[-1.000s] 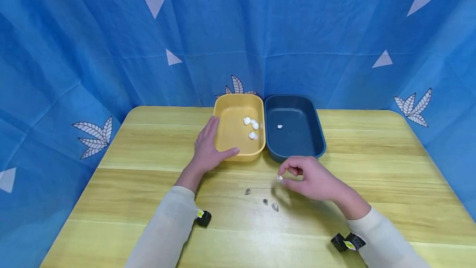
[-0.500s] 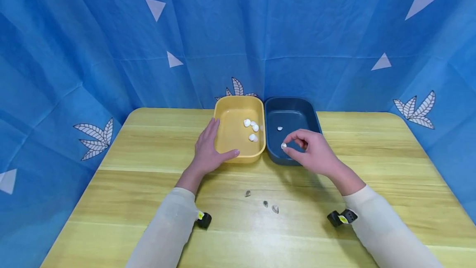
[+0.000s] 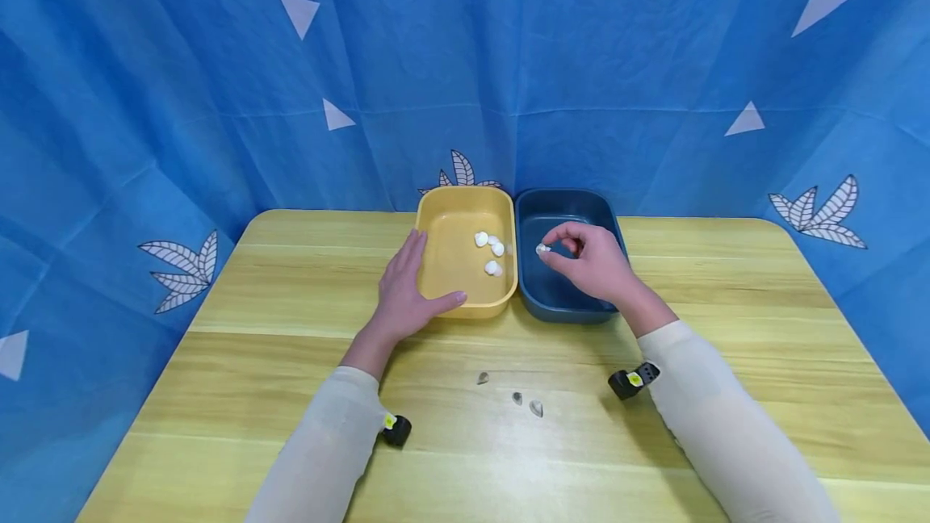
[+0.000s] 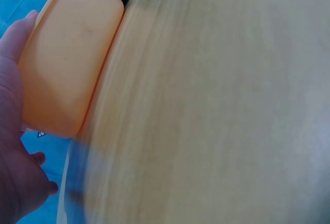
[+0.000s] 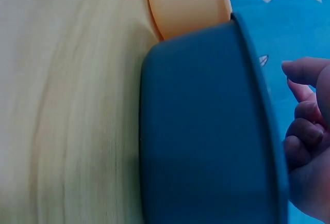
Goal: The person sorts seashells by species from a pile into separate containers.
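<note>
In the head view my right hand [image 3: 596, 265] is over the dark blue tray [image 3: 574, 313], thumb and forefinger pinching a small pale shell [image 3: 542, 248]. A shell seen earlier in that tray is hidden or cannot be told apart from it. In the right wrist view the other fingers are curled. My left hand [image 3: 403, 293] rests against the yellow tray [image 3: 465, 311], straight fingers along its left side and thumb at the near rim. Several white shells [image 3: 492, 268] lie in the yellow tray.
Three small greyish shells lie on the wooden table [image 3: 291, 394] in front of the trays: a left one [image 3: 483, 378], a middle one [image 3: 517, 398] and a right one [image 3: 536, 408]. A blue curtain [image 3: 407, 63] hangs behind the table. The trays stand side by side.
My right hand has moved away from the table's near part, carrying the pale shell over the front rim and into the dark blue tray's area. My left hand has stayed put.
</note>
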{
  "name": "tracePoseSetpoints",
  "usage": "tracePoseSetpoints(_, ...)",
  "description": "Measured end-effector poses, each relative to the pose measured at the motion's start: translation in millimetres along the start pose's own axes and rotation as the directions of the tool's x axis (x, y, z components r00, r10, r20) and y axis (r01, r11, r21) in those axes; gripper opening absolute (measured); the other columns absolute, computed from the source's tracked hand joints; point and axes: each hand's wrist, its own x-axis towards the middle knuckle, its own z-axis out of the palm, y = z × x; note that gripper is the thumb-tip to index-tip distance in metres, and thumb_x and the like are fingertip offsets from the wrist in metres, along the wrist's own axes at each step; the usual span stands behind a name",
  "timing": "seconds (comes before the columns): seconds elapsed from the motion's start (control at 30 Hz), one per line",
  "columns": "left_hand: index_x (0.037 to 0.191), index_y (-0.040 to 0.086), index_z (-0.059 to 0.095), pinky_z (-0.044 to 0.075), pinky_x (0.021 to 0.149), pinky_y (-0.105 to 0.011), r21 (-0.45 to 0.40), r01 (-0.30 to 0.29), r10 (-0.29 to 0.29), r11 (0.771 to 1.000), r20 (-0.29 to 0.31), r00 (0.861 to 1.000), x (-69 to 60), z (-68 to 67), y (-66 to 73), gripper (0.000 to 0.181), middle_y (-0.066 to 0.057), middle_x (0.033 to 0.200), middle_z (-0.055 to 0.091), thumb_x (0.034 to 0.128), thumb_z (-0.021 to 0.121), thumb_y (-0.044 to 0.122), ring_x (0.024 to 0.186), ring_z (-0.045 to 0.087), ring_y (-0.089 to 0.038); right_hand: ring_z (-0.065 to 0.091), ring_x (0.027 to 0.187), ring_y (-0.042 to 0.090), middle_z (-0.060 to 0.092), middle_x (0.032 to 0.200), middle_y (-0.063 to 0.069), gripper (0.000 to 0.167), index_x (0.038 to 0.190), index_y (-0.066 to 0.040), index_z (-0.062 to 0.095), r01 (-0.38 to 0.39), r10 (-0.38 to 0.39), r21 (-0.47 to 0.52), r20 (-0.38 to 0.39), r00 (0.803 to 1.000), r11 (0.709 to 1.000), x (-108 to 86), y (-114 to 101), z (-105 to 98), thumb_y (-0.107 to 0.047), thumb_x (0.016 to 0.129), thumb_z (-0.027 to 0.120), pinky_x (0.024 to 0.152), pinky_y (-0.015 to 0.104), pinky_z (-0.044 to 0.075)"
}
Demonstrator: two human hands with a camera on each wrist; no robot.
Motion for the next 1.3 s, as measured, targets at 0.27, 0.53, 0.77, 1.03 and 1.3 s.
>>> tracePoseSetpoints(0.27,0.163,0.024,0.009,0.009,0.114,-0.062,0.001,0.002,-0.002,1.0,-0.007,1.0,0.9,0.6,-0.9,0.118,0.007,0.167,0.001,0.0739,0.073,0.071,0.15,0.007,-0.031,0.041,0.066,0.027,0.038,0.073,0.006,0.015,0.1,-0.011,0.071,-0.072,0.073,0.034,-0.018,0.997,0.997,19.9,17,12,-0.023,0.092,0.076,0.059,0.036,0.031)
tracePoseSetpoints(0.53,0.163,0.023,0.01,0.008,0.114,-0.06,-0.006,0.006,-0.006,1.0,-0.003,1.0,3.7,1.2,-0.5,0.118,0.008,0.166,0.001,0.074,0.073,0.071,0.15,0.006,-0.028,0.041,0.063,0.028,0.038,0.071,0.006,0.017,0.101,-0.008,0.072,-0.081,0.082,0.047,-0.037,0.996,0.996,23.1,27,18,-0.022,0.092,0.076,0.059,0.036,0.03)
tracePoseSetpoints(0.77,0.163,0.023,0.01,0.008,0.114,-0.061,0.003,0.012,-0.012,1.0,0.003,1.0,2.3,0.1,-0.8,0.118,0.008,0.167,0.0,0.0743,0.073,0.07,0.15,0.007,-0.031,0.042,0.066,0.028,0.039,0.072,0.007,0.017,0.101,-0.008,0.071,-0.092,0.093,0.038,-0.029,0.995,0.995,25.4,29,23,-0.02,0.092,0.076,0.061,0.038,0.031)
tracePoseSetpoints(1.03,0.163,0.022,0.011,0.008,0.114,-0.06,-0.008,0.024,-0.024,1.0,0.003,1.0,1.6,0.5,0.4,0.118,0.009,0.166,0.0,0.0739,0.073,0.071,0.15,0.006,-0.028,0.044,0.072,0.028,0.04,0.074,0.008,0.02,0.108,-0.004,0.071,-0.121,0.121,0.009,-0.02,0.992,0.993,24.8,29,20,-0.015,0.091,0.076,0.061,0.038,0.033)
tracePoseSetpoints(1.3,0.162,0.021,0.011,0.008,0.115,-0.06,-0.009,0.036,-0.036,0.999,0.01,0.999,2.5,-1.7,2.1,0.118,0.007,0.167,0.001,0.0743,0.076,0.067,0.15,0.006,-0.028,0.041,0.064,0.028,0.038,0.072,0.006,0.021,0.106,-0.004,0.072,-0.096,0.096,0.013,-0.042,0.994,0.995,18.8,18,11,-0.017,0.09,0.077,0.057,0.036,0.03)
